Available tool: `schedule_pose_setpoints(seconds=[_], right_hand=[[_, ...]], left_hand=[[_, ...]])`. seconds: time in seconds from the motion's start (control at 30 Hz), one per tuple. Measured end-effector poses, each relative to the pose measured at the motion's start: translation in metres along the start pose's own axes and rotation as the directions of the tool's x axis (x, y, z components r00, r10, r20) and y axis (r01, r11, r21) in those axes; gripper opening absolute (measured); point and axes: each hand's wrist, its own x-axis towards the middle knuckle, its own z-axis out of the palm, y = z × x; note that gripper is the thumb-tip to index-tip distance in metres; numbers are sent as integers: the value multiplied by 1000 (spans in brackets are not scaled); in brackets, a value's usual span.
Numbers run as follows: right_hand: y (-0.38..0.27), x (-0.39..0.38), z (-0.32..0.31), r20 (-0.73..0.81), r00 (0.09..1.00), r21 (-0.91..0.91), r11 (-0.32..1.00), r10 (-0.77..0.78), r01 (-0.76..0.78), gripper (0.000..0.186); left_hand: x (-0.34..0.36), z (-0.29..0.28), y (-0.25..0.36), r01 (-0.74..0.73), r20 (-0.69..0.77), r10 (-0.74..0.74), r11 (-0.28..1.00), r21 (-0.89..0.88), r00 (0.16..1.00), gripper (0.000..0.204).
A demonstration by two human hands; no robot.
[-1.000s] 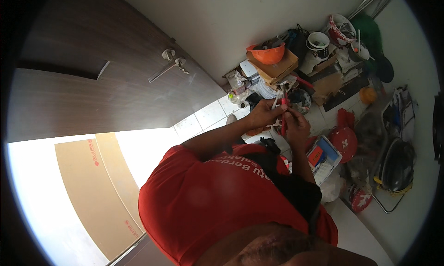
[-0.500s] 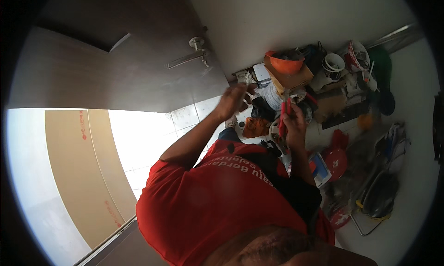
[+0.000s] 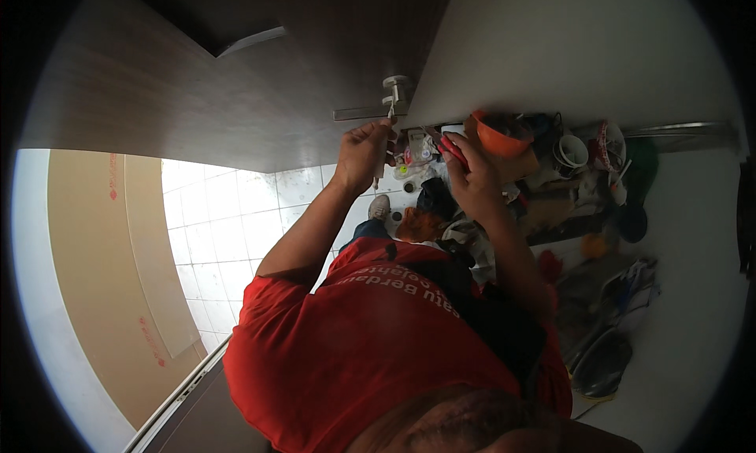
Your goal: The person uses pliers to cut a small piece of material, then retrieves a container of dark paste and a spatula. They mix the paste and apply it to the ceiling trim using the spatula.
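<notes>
Left hand [image 3: 364,152] is up at the dark wooden door [image 3: 197,90], fingers closed around something small right under the metal door handle [image 3: 376,106]; what it grips can't be made out. Right hand [image 3: 471,177] sits just beside it, clenched around a red-handled tool [image 3: 452,147] whose tip points toward the handle. Just past the right hand there's an orange bowl [image 3: 496,138] on a heap of clutter, a white cup [image 3: 571,150] farther out. Below both hands, white floor tiles [image 3: 228,224].
</notes>
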Motion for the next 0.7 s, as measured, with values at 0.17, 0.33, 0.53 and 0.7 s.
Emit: schedule_pose_setpoints(seconds=[0.17,0.33,0.53,0.7], right_hand=[[-15,43,17,39,975,-215,951,-217,220,31],[-29,57,24,108,963,-335,902,-248,271,33],[-28,58,31,123,964,-411,872,-237,267,34],[-28,55,29,58,947,-345,884,-317,317,37]], left_hand=[[2,-11,5,36,27,-37,999,21,999,30],[1,-15,12,78,23,-80,994,73,997,31],[7,-20,18,119,37,-125,981,151,991,32],[7,-17,28,118,63,-128,982,146,990,32]])
